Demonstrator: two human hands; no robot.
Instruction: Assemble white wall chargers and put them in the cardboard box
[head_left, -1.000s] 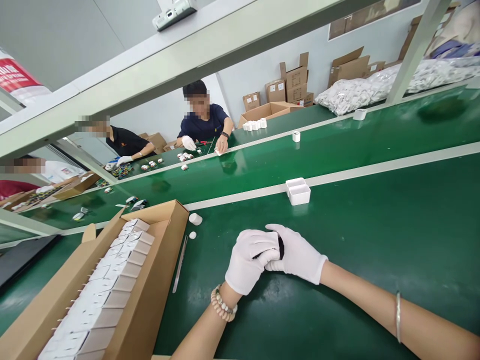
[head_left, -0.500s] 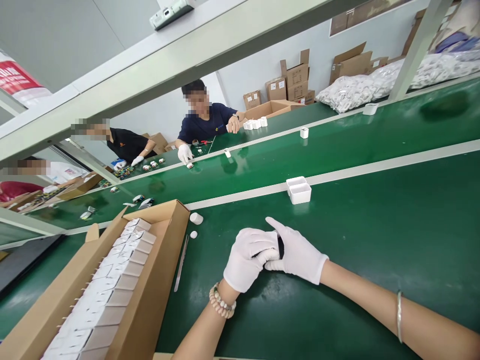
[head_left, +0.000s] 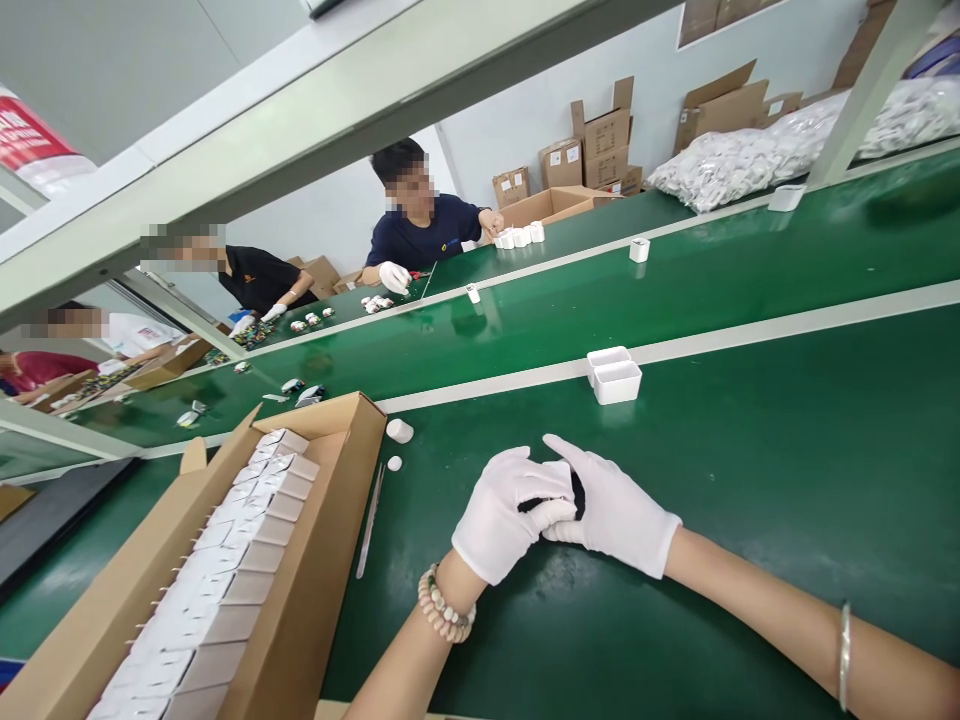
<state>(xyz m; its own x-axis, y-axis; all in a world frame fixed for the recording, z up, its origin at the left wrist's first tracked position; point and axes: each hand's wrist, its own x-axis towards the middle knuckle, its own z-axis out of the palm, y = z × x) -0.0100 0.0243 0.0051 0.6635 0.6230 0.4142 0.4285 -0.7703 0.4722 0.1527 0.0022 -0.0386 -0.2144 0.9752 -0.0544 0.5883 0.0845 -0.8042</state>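
Observation:
Both my hands wear white gloves and rest together on the green bench. My left hand [head_left: 501, 512] is curled, its fingers pinching a small black object [head_left: 577, 495] that shows only as a dark sliver between the hands. My right hand [head_left: 616, 508] cups the same black object from the right, with its index finger stretched out. Two white open-topped casings [head_left: 615, 374] sit side by side beyond my hands, near the white strip of the belt edge.
A long cardboard box [head_left: 315, 560] filled with rows of white units lies at my left. Thin tweezers [head_left: 370, 520] and two small white caps [head_left: 398, 432] lie beside it. A green conveyor [head_left: 712, 280] carries small white parts. Several people work across it, with stacked cartons behind.
My right index finger has lifted and straightened. The view has shifted slightly left. The white parts on the conveyor have drifted to the right, and the person across has reached toward white casings.

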